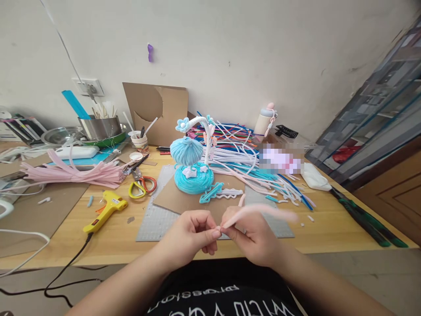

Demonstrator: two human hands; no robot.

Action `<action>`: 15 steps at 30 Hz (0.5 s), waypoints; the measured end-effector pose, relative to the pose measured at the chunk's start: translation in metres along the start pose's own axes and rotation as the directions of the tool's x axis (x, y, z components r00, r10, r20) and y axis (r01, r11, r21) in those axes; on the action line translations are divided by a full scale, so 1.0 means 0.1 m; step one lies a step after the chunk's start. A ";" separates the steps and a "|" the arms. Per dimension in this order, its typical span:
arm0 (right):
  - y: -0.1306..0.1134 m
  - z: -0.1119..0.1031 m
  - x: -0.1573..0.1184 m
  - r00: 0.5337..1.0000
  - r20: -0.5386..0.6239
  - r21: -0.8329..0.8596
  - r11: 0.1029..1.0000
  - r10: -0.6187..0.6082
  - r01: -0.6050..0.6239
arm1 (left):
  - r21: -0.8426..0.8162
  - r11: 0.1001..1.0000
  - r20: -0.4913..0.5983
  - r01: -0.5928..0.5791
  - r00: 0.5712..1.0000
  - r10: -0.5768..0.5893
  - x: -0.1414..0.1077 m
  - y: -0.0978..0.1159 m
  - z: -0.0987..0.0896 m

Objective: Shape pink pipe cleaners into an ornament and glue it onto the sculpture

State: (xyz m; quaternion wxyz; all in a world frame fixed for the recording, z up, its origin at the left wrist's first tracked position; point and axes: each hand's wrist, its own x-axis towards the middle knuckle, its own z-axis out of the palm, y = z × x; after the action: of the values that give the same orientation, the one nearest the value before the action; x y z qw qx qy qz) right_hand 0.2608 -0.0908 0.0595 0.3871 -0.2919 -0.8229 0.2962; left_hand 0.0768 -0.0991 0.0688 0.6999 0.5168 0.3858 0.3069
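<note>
My right hand (pixel 251 235) pinches a fuzzy pink stem (pixel 256 209), which sticks out rightward over that hand; my left hand (pixel 194 232), just beside, holds its end in a narrow pinch. Beyond both hands stands a blue fuzzy ornament (pixel 189 152).

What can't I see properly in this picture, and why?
In the head view:
Pale pink fuzzy stem: free end blurred; pinched part hidden by the left hand and right hand.
Black shirt with white lettering: lowest line cut by the bottom edge.
Pale purple object: covered by pixelation.
Yellow plastic glue gun: label too small to read.
</note>
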 end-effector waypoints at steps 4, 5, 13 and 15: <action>0.00 0.10 0.01 0.950 0.034 0.276 0.910 0.312 -0.309 | 0.306 0.949 -0.077 -0.078 0.991 0.106 0.00 0.03 -0.02; 0.01 0.11 0.01 0.938 0.041 0.319 0.885 0.344 -0.338 | 0.328 0.941 -0.082 -0.083 0.990 0.116 0.00 0.04 -0.03; -0.02 -0.11 0.14 0.924 -0.167 0.192 0.931 0.343 -0.311 | 0.056 0.995 0.026 0.079 0.996 -0.080 -0.02 0.02 -0.02; -0.01 -0.14 0.15 0.906 -0.352 0.049 0.971 0.234 -0.232 | -0.057 0.993 0.004 0.101 0.995 -0.101 -0.02 0.00 -0.01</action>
State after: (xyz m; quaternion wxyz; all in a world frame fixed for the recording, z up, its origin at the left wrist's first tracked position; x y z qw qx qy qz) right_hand 0.2639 -0.0778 0.0745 0.4921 -0.4356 -0.6978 0.2851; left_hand 0.0747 -0.1002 0.0687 0.7293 0.4767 0.4019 0.2816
